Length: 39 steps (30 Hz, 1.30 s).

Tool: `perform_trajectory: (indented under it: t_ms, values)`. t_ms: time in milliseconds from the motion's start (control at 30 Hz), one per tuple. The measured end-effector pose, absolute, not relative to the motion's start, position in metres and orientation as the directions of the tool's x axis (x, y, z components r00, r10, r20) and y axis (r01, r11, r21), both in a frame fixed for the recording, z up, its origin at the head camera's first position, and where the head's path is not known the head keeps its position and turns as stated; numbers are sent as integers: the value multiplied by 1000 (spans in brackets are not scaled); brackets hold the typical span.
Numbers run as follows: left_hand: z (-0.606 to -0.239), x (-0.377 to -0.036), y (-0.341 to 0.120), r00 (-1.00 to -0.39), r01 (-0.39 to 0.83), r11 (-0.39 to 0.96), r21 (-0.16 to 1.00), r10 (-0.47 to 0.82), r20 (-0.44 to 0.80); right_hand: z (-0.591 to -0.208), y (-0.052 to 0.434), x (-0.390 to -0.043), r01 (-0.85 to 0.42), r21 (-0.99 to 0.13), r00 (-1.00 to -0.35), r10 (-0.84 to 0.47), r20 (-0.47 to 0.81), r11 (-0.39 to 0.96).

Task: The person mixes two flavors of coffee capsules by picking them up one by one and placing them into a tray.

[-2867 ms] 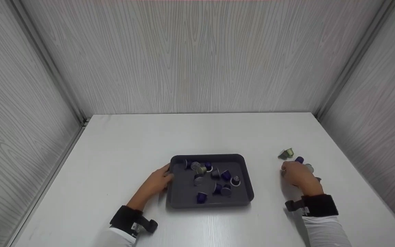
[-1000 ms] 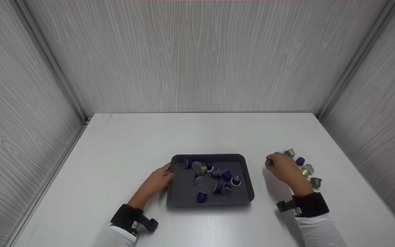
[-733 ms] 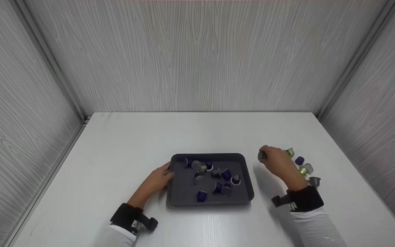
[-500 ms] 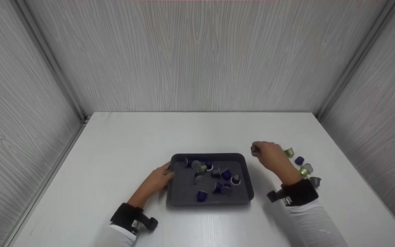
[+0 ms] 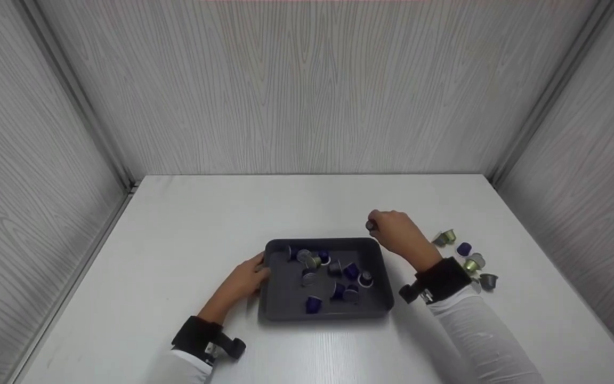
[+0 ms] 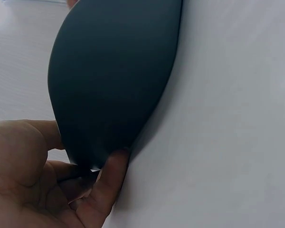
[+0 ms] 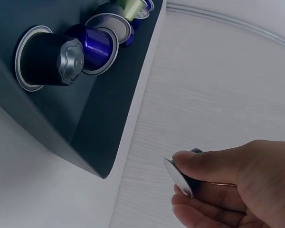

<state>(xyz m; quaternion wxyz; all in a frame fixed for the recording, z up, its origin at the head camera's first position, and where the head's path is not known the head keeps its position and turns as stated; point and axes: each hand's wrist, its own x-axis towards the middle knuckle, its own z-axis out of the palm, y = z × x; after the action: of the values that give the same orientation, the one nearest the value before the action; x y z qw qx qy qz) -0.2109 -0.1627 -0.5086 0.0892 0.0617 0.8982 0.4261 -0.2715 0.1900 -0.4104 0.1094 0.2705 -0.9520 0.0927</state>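
A dark grey tray (image 5: pixel 280 298) lies on the white table and holds several coffee capsules (image 5: pixel 350 272), blue, grey and gold. My left hand (image 5: pixel 245 281) grips the tray's left edge; in the left wrist view its fingers (image 6: pixel 107 183) curl under the tray wall (image 6: pixel 114 71). My right hand (image 5: pixel 395 232) hovers above the tray's far right corner and pinches a dark capsule (image 5: pixel 371 225). In the right wrist view that capsule (image 7: pixel 180 178) shows a silver foil rim between the fingers, beside the tray corner (image 7: pixel 99 137).
Several loose capsules (image 5: pixel 464 249) lie on the table to the right of the tray, behind my right forearm. Grey panelled walls close the table in at the back and on both sides.
My right hand has lifted a dark capsule from the loose group at the right and carried it left and away, to the tray's far right corner. My left hand has kept still.
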Motion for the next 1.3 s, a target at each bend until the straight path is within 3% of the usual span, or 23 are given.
perform_trajectory:
  t_ms: [200,567,767,1300]
  values:
    - [-510,-211,-163,-976,45,623,781,194,-99,-417,174,-274,-619,-93,-775,-586,238,780]
    - [-507,-210,-162,-977,46,638,769,190,-99,-434,153,-278,-657,-18,-751,-652,99,754]
    - [-508,-210,-162,-978,53,640,767,190,-90,-441,147,-278,-702,64,-708,-705,44,710]
    - [-507,-210,-162,-977,50,647,761,189,-97,-440,142,-273,-679,256,-720,-692,-48,689]
